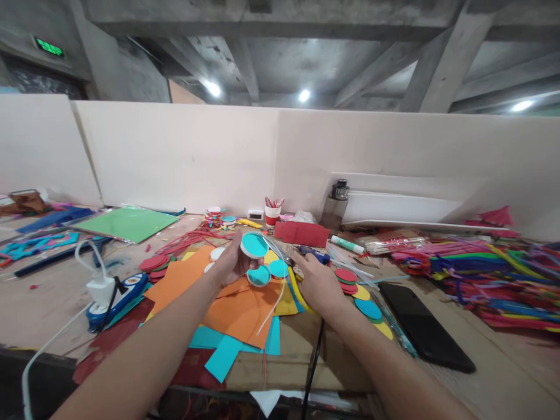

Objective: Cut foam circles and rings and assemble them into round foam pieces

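Note:
My left hand point(230, 265) grips a round disc point(254, 245) with a light-blue face and a white rim. A thin white strip point(280, 300) hangs between the hands over the paper. My right hand point(317, 280) is closed on what look like scissors point(282, 254), their metal blades reaching to the disc's edge; the handle is mostly hidden. A second white-rimmed blue disc point(259, 275) is just below the first. Beneath both hands lie orange paper sheets point(238, 318) and light-blue paper pieces point(223, 356). Just behind my right hand is a dark-blue tool point(314, 254), partly hidden.
Red, yellow and blue paper circles point(367, 309) lie right of my right hand, beside a black phone point(424, 326). Colourful pipe cleaners point(494, 280) are heaped at far right. A power strip point(118, 300) stands left. A bottle point(335, 207) and paper cup point(272, 214) stand behind.

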